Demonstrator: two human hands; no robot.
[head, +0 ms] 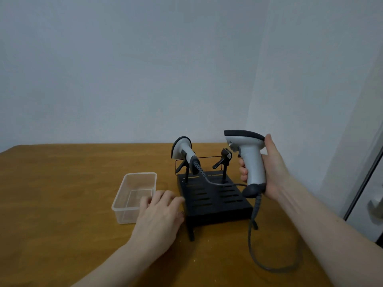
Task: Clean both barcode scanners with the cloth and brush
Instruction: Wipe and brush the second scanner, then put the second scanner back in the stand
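Note:
My right hand (269, 168) grips the handle of a grey barcode scanner (247, 156) and holds it upright above the right side of a black slotted stand (213, 201). Its dark cable (253, 235) hangs down and loops over the table. A second grey scanner (183, 151) rests in the stand's left cradle, and the right cradle (224, 157) is empty. My left hand (160, 212) lies palm down on the table between the stand and a clear plastic tub (134, 195), fingers spread. I see no cloth or brush.
The wooden table (62, 193) reaches back to a plain grey wall. A white door with a handle (375, 206) stands at the far right. Small crumbs dot the table in front of the stand.

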